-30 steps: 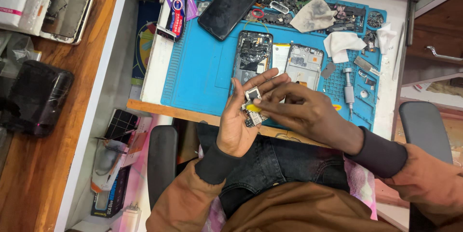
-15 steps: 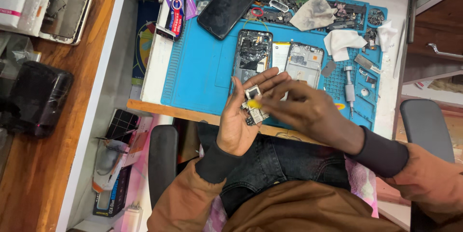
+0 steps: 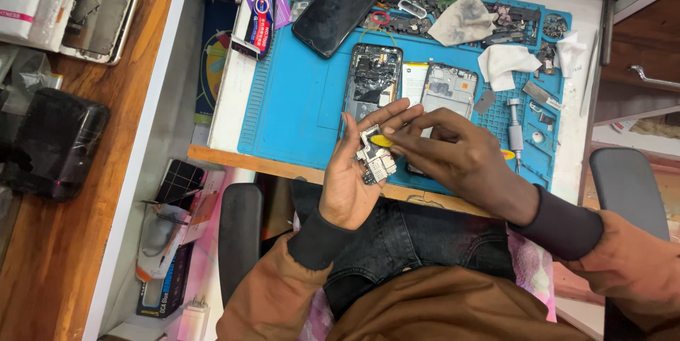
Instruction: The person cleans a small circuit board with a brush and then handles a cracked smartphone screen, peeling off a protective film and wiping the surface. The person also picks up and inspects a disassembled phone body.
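Two hands met over the near edge of the blue repair mat [image 3: 297, 114], and from my remote seat I read the step as prying at a small phone circuit board [image 3: 375, 158]. The left hand [image 3: 350, 178] lay palm up with its fingers loosely curled, cradling the board against the fingertips just above the wooden table edge [image 3: 269, 164]. The right hand [image 3: 460, 160] came in from the right, thumb and forefinger pinched on a yellow plastic pick [image 3: 382, 140] whose tip touched the board's upper edge.

To do this well, I judged the board needed firm support from beneath so it would not flex, while the pick worked at a shallow angle under a shield or connector, with light leverage instead of force. Slipping could scratch parts or flick a small piece into the lap.

Both wrists were bent inward, forearms in brown sleeves with dark cuffs converging from below, the right forearm crossing lower over the dark jeans [image 3: 418, 242].

Behind the hands lay an opened phone body [image 3: 372, 82] and a second phone frame [image 3: 448, 89] side by side on the mat, a black phone screen [image 3: 343, 4] farther back, a glue tube [image 3: 262, 15] at the left and a white cloth [image 3: 506, 65] at the right.
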